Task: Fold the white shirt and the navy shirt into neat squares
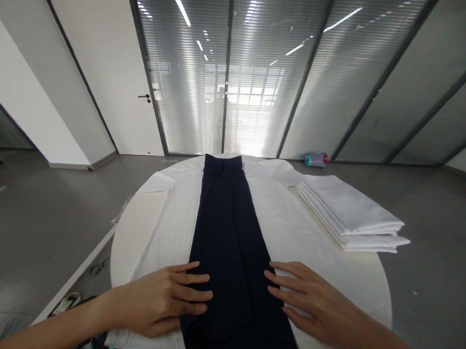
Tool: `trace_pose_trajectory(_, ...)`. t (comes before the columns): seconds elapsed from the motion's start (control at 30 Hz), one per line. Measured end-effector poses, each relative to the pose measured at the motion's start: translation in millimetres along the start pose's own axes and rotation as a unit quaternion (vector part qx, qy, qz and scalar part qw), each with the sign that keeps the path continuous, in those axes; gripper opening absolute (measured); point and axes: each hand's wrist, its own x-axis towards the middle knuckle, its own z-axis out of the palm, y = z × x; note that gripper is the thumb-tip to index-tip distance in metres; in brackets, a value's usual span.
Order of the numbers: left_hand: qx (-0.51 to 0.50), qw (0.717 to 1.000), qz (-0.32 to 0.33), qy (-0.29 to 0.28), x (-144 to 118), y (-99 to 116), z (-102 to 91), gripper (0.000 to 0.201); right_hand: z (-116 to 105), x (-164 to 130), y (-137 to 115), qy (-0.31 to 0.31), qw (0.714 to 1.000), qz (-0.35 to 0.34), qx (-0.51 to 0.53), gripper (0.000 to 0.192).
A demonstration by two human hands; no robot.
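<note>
A dark navy garment lies lengthwise on a spread white shirt. It has a waistband at its far end and widens toward me; whether it is a skirt or folded trousers I cannot tell. My left hand rests with fingers stretched out on the garment's left edge. On its right edge lie the fingertips of my right hand, spread apart. Neither hand grips the cloth. The garment's near end bunches and runs out of view at the bottom.
A stack of folded white cloths lies at the right side of the round white table. On the floor by the glass wall is a blue and red packet. Various items sit below the table at the left.
</note>
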Motion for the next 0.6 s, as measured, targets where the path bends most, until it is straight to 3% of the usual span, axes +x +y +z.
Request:
trace_pose_trajectory(0.3,0.0,0.998,-0.047,0.049,3,6,7.3,0.062,3,-5,-5,-0.007,1.0,0.017,-0.007,0.077)
trace_pose_trajectory(0.5,-0.067,0.981,-0.13,0.128,-4,4,2.2,0.06,-1,5,1,0.001,1.0,0.01,-0.014,0.071)
trace_pose_trajectory(0.6,-0.06,0.986,-0.108,0.111,-4,0,4.3,0.06,3,13,9,-0.003,0.999,-0.013,-0.031,0.059)
